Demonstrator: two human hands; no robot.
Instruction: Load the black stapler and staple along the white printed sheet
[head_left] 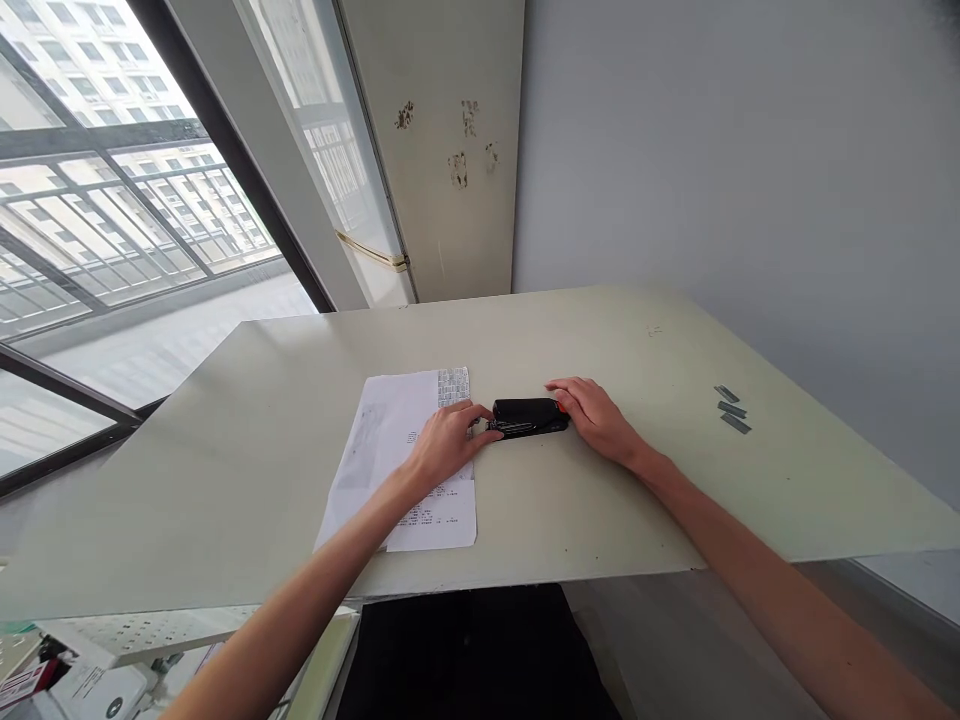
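Observation:
A black stapler lies lengthwise on the table between my hands, with a small red part at its right end. My left hand reaches over the papers and has its thumb and fingers around the stapler's left tip. At the other end, my right hand grips the stapler, its fingertips hidden behind it. Under my left wrist lie printed white papers, overlapping one another, with a dense block of print at the top right corner.
Three grey staple strips rest on the pale table to the right. A grey wall stands on the right, and a window on the left. Below the table's left front edge, a shelf sits above boxes.

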